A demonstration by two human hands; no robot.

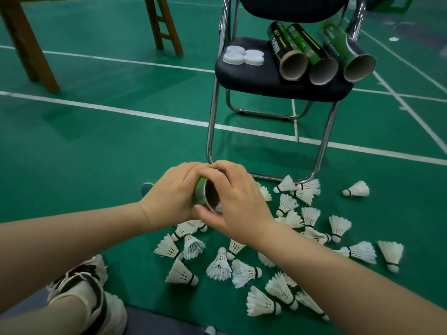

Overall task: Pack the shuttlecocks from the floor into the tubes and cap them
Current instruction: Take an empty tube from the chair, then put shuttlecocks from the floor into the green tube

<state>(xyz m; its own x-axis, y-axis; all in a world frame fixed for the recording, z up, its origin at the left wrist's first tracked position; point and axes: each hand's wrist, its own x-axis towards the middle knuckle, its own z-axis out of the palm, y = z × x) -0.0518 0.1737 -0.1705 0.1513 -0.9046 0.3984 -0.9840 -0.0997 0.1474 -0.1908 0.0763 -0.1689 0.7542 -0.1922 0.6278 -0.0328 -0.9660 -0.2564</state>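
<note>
My left hand (169, 197) grips a green shuttlecock tube (200, 193) above the floor, its open mouth turned toward me. White feathers show low inside the mouth. My right hand (235, 201) curls over the tube's rim, fingers on top and thumb below. Several white shuttlecocks (219, 264) lie scattered on the green floor under and to the right of my hands. Three open tubes (292, 66) lie on a black chair seat (251, 78), beside white caps (243, 56).
The folding chair's chrome legs (210, 131) stand just beyond my hands. A wooden table leg (26, 44) and a wooden ladder-like frame (164, 25) stand at the back left. My shoe (84, 293) is at the lower left. White court lines cross the floor.
</note>
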